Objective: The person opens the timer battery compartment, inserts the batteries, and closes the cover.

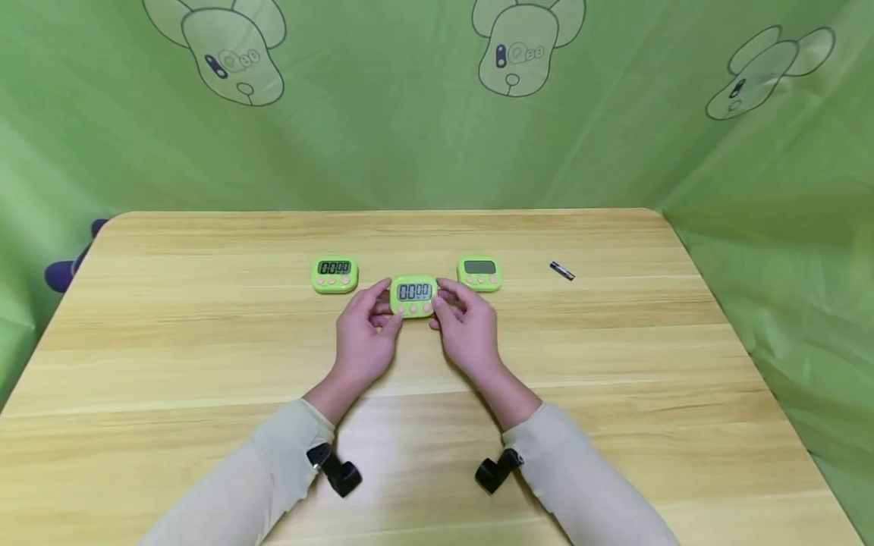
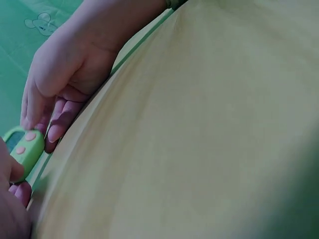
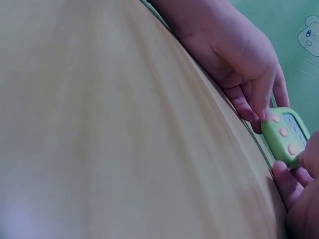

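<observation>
Between my two hands is a green digital timer (image 1: 413,305) with pink buttons, its screen showing zeros. My left hand (image 1: 365,330) grips its left end, thumb at the lower left corner near a button. At the right end, my right hand (image 1: 471,330) pinches it with the thumb on the front and fingers behind. The left wrist view shows the timer (image 2: 32,152) tilted, its button side in sight between both hands. In the right wrist view the timer (image 3: 280,139) is partly covered by the near hand.
A second green timer (image 1: 334,274) lies to the left, showing zeros. A third timer (image 1: 479,274), its screen blank, lies just beyond my right hand. Further right is a small dark battery (image 1: 563,271). The wooden table (image 1: 205,341) ends at a green curtain (image 1: 410,152).
</observation>
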Demonstrator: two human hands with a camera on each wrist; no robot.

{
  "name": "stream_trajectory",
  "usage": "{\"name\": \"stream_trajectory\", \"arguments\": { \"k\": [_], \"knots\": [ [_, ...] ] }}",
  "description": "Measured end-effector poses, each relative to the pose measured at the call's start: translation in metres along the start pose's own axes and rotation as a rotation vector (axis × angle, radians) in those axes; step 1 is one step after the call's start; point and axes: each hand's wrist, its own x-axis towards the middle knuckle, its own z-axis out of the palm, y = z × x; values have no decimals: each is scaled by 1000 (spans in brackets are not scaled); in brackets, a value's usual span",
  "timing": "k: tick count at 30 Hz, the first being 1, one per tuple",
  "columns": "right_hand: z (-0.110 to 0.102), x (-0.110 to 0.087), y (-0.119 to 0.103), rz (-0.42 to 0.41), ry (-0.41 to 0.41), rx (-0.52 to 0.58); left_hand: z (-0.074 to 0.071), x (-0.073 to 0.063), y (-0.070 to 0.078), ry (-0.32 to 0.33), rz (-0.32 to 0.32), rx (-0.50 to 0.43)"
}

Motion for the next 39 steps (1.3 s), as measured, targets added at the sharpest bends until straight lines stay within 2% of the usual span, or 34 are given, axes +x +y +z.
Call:
{"name": "stream_trajectory", "arguments": {
  "k": [3,6,11,14,18,21,26,32,36,39],
  "knots": [
    [4,4,1,-41,33,-79,2,4,1,-9,-27,94],
    [7,8,2,-77,39,-203,4,10,2,-30,-58,185],
    [12,16,2,-99,7,-414,6,25,2,-78,-108,356],
    [13,20,3,-87,-24,-477,8,31,1,-94,-152,456],
    [15,26,2,-101,-45,-551,11,35,1,-88,-183,526],
    [15,30,2,-108,-51,-602,12,37,1,-85,-169,545],
    [15,34,0,-77,-77,-645,13,39,1,-101,-152,582],
    [16,34,0,-61,-82,-640,13,40,1,-107,-157,609],
    [13,28,2,-69,-63,-570,14,36,0,-79,-152,577],
    [5,17,5,-110,-60,-448,14,30,2,-48,-139,519]
  ]
}}
